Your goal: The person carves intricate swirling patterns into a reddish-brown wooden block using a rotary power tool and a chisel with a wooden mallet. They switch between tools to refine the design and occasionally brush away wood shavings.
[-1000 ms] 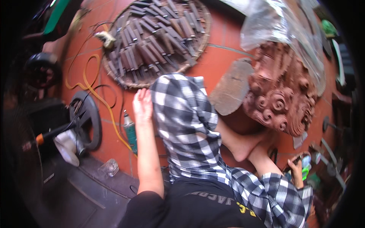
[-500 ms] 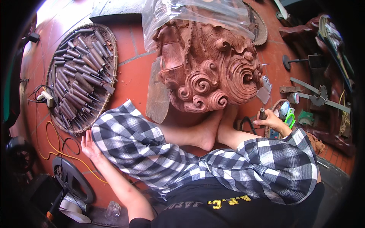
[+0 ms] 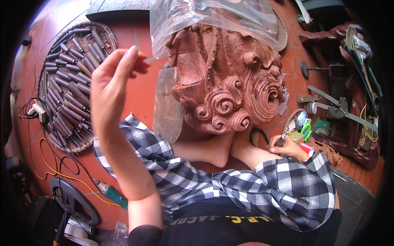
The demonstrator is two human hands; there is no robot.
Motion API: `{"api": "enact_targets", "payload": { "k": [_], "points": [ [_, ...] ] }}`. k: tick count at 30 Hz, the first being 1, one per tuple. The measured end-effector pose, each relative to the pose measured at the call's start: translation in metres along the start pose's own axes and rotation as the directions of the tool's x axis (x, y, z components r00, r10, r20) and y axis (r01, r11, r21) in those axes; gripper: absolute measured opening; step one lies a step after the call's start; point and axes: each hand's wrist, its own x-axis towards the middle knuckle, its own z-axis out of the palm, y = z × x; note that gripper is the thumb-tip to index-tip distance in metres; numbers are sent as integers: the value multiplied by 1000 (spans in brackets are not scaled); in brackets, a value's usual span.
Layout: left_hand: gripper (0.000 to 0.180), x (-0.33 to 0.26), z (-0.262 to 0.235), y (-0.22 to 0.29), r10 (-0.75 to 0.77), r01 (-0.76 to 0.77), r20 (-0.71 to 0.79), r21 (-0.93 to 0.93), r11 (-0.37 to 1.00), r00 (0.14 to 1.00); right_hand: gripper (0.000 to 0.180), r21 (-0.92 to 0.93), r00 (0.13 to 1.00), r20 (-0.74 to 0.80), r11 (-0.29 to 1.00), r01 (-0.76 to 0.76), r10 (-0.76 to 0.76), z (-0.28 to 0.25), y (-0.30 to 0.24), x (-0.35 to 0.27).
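Observation:
In front of my crossed legs stands a reddish-brown wood carving (image 3: 223, 82) covered in deep spiral curls, its far top draped with clear plastic sheeting (image 3: 213, 20). My left hand (image 3: 110, 92) is raised in the air between the carving and a round woven basket of chisels (image 3: 67, 88). Its fingers are loosely bent, with nothing seen in them. Near my right knee, my right hand (image 3: 290, 148) grips a dark-handled chisel (image 3: 281, 141); its handle end with a metal ring points up, and the blade cannot be seen.
A flat wooden board (image 3: 167, 108) lies beside the carving's left side. Next to my left elbow is a green power tool (image 3: 113, 193) with a yellow cord. At the right are a red cup (image 3: 307, 148), green-handled scissors (image 3: 306, 129) and a metal clamp (image 3: 342, 108).
My left hand has risen from beside my left knee, up and forward past the chisel basket. My right hand has shifted slightly nearer, still holding the chisel. The view has moved a little.

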Motion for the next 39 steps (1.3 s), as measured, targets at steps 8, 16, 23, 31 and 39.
{"api": "enact_targets", "payload": {
  "k": [8,16,23,31,39],
  "points": [
    [26,-5,-9,-97,-385,280,-242,-374,884,891,16,74,1000,20,997,20,-22,2,-33,-21],
    [24,7,3,-89,-359,200,-248,-497,844,900,15,-167,968,236,978,127,-85,21,-66,-2],
    [26,5,-12,-89,-382,170,-330,-522,836,864,18,-327,958,252,919,219,-139,41,-85,5],
    [26,6,-14,-83,-347,125,-335,-538,834,876,18,-369,956,267,904,215,-118,47,-85,10],
    [26,9,-16,-84,-351,137,-343,-516,845,872,18,-392,949,303,895,213,-93,51,-86,15]
  ]
}}
